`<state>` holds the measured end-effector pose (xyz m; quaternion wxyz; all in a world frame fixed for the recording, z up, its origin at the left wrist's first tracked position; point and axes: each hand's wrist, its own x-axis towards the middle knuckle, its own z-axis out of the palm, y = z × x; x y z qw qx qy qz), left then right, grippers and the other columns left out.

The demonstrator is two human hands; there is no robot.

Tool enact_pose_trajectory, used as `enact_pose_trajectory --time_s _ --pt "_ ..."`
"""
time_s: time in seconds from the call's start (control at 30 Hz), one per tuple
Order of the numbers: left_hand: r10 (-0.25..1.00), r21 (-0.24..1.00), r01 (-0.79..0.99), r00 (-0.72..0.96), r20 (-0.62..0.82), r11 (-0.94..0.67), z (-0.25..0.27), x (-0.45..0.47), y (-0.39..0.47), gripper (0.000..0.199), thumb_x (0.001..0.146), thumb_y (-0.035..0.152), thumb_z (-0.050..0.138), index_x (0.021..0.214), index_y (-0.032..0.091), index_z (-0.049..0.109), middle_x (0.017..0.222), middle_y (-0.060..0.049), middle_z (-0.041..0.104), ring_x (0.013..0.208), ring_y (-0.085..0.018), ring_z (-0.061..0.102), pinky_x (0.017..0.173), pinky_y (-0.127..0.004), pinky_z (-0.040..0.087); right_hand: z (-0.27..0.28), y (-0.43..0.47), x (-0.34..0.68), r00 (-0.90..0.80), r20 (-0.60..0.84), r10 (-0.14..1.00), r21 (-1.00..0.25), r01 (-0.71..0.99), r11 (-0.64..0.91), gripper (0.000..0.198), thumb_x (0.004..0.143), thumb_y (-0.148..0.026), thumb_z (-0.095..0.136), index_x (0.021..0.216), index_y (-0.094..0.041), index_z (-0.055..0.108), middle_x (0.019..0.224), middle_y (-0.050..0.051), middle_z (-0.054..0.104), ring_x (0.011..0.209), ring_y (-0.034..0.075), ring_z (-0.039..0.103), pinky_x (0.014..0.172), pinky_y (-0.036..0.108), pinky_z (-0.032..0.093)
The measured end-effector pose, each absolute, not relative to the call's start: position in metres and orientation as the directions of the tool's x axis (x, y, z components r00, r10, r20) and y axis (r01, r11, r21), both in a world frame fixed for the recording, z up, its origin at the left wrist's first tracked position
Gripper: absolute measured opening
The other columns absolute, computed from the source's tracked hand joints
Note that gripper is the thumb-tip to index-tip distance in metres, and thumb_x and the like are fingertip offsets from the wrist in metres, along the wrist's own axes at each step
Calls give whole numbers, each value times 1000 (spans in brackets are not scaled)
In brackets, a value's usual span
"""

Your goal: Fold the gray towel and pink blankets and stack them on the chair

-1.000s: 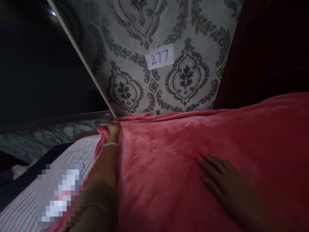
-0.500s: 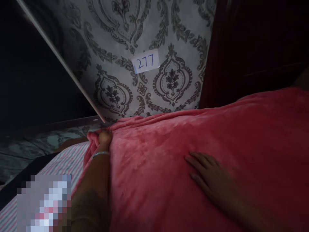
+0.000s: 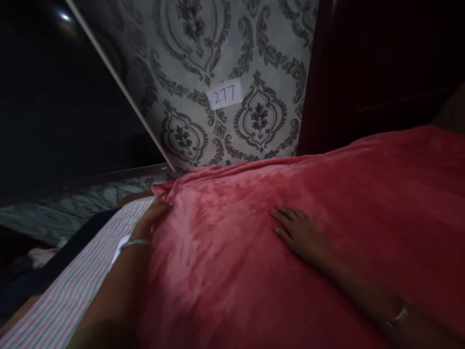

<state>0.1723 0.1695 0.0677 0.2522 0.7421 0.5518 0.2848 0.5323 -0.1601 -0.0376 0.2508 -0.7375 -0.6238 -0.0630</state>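
A plush pinkish-red blanket spreads across most of the head view, its surface softly rumpled. At its left edge my left hand has its fingers closed on the blanket's border, next to a small bunched fold. A light bracelet circles that wrist. Flat on the middle of the blanket lies my right hand, fingers stretched out and holding nothing. Under my left forearm shows a striped sheet in white, pink and grey. A small white object beside the left wrist is mostly hidden.
Patterned grey wallpaper rises behind the blanket, bearing a paper label marked 277. A large dark panel with a pale edge stands left. Dark reddish furniture borders the right. Loose cloth lies at lower left.
My right hand has slid slightly away from me and left across the blanket. The left hand stays at the blanket's edge, its bunched fold now smaller. The view has shifted a little.
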Motion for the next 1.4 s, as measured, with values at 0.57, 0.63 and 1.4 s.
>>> enact_pose_trajectory --time_s 0.57,0.63,1.4 --pt "929 486 826 112 354 -285 91 169 139 8 63 28 62 65 21 61 66 -7 60 92 -38 65 83 -54 53 4 -189 652 496 393 775 -597 778 -196 26 82 -14 60 99 -21 78 108 9 76 100 26 71 95 41 56" --pt "872 443 775 278 403 -451 90 198 135 15 65 35 65 67 20 62 74 -8 63 98 -38 64 89 -53 52 8 -188 665 571 352 741 -635 728 -259 25 83 -10 60 100 -19 77 109 11 76 101 26 71 96 41 55" --pt "514 384 359 719 467 -851 23 359 51 13 84 29 46 78 23 55 92 -10 70 91 -26 63 89 -41 49 -22 -178 674 588 421 691 -468 793 -389 21 86 -10 52 85 -17 72 95 10 71 93 22 61 90 36 48"
